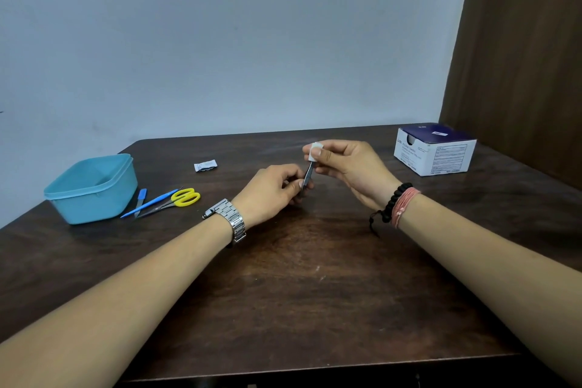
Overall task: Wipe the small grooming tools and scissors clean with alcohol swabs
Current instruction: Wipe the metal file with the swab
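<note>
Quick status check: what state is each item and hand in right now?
Left hand: grips metal tool's lower end.
Right hand: pinches swab on tool's top.
Metal tool: held above table.
Swab: folded over tool tip.
Blue tub: open, lidless.
Yellow scissors: closed, lying on table.
Swab box: opened.
Wrapper: torn, lying on table.

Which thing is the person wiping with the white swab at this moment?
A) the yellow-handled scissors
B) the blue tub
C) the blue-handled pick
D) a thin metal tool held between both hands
D: the right hand pinches the white swab round the top of the thin metal tool, whose lower end the left hand grips; the yellow-handled scissors lie on the table.
</note>
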{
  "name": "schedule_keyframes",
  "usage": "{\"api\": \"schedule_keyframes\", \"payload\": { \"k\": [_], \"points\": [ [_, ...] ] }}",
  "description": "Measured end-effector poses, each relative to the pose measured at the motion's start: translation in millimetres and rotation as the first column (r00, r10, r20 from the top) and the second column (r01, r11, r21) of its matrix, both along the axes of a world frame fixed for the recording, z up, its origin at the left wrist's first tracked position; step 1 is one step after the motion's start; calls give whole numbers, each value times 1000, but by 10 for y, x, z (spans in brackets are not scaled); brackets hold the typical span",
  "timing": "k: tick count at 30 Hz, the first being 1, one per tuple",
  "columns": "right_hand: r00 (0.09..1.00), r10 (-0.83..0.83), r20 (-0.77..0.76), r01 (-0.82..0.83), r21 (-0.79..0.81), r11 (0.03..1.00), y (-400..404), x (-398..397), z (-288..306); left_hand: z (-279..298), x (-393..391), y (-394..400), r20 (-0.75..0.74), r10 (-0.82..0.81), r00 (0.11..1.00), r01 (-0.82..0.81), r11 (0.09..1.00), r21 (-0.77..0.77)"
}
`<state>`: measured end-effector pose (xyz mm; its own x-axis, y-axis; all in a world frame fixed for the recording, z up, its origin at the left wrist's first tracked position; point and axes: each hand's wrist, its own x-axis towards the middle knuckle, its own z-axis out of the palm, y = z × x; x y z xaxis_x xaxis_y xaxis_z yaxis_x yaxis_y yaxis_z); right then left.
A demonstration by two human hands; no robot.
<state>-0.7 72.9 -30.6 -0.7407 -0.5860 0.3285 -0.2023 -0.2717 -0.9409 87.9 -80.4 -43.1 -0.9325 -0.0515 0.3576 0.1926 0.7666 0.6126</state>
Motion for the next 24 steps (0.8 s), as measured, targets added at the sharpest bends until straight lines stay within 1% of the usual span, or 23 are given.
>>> {"api": "schedule_keyframes", "payload": {
  "k": [4,5,9,13,14,18,22,24],
  "points": [
    [998,56,-40,-49,160,986,1,9,-46,-17,-5,-27,16,16,1000,-16,999,-28],
    [998,48,-42,-41,161,986,-3,10,-45,-15,-1,-28,18,23,1000,-22,999,-42],
    [1000,5,-21,-4,58,998,2,-2,-3,15,24,-4,26,23,999,-22,999,-48],
    [998,53,-45,-46,151,988,5,22,-40,24,39,8,28,23,999,-21,997,-71],
    [997,51,-51,-43,150,988,1,25,-41,23,37,5,28,28,999,-26,997,-73],
    [999,22,-49,-19,62,998,-11,13,-10,27,45,-17,24,42,999,-40,997,-59],
    [996,79,-50,-71,141,987,-12,26,-44,26,64,-17,36,28,999,-25,997,-75],
    [996,76,-52,-69,131,989,-7,27,-53,28,61,-12,26,24,999,-22,997,-68]
  ]
}}
